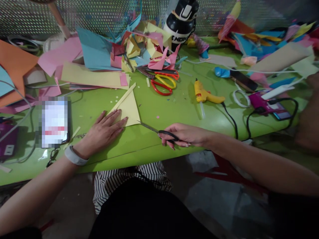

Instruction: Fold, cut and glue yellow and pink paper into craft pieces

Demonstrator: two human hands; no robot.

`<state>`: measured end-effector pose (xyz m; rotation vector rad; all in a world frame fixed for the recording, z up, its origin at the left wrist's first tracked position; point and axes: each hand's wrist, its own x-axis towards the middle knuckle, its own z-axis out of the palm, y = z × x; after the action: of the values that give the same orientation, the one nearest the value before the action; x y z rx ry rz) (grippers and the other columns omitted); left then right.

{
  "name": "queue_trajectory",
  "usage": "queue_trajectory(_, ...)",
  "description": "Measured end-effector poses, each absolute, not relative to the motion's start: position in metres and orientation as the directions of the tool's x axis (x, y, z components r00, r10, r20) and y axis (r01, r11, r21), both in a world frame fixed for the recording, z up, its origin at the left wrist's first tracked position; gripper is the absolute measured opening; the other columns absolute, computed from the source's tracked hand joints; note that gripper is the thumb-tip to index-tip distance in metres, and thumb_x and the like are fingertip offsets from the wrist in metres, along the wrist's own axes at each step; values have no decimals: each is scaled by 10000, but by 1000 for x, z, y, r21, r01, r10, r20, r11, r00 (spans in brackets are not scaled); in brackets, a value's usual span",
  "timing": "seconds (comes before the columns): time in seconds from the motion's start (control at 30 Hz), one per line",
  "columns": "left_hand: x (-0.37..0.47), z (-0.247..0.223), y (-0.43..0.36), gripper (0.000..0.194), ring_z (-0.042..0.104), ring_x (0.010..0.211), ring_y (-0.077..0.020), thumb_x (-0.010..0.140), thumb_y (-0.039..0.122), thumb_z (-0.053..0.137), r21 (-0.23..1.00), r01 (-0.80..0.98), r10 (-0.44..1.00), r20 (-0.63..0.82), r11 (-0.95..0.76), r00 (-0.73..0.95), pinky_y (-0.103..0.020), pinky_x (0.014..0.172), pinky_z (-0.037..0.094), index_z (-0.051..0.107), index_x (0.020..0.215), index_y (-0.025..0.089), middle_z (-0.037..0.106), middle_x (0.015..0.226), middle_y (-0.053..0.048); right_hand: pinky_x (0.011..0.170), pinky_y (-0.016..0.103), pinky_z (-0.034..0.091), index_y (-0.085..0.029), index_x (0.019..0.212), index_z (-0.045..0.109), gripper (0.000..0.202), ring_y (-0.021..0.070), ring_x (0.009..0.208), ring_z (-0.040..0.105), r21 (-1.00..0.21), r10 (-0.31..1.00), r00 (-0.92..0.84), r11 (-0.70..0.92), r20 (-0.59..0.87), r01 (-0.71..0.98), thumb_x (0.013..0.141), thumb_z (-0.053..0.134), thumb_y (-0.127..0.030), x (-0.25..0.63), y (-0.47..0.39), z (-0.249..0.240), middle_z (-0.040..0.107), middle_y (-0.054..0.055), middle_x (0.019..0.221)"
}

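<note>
A folded sheet of yellow paper [131,108], roughly triangular with a narrow strip along its upper left edge, lies on the green table [139,146]. My left hand [106,129] rests flat over its lower left part, fingers spread, partly covering it. In my right hand [178,134] are black-handled scissors [152,128], my fingers closed around the handles. Their blades point left, and the tips reach the paper's lower right corner. The blades look closed or nearly so.
Behind the paper lie red and yellow-handled scissors [163,83] and piled coloured paper [97,49]. A black bottle [180,26] stands at the back. To the right are a yellow glue gun [205,93] with its cord and a purple power strip [264,103]. A phone [56,122] lies left.
</note>
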<state>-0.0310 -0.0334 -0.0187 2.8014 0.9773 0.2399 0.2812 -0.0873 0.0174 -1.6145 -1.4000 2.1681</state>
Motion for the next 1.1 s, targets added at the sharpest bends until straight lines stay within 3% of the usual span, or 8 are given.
queue_trajectory(1.1, -33, -23, -32, 446, 343, 1463, -268, 1047, 348, 363, 181, 576, 601, 148, -798, 786, -530, 1202, 242, 458, 1465, 225, 388, 1569, -127, 300, 214, 124, -114, 741, 629, 541, -15, 292, 289, -709, 559, -442, -615, -701, 345, 753, 712, -649, 282, -88, 13, 604, -13, 541)
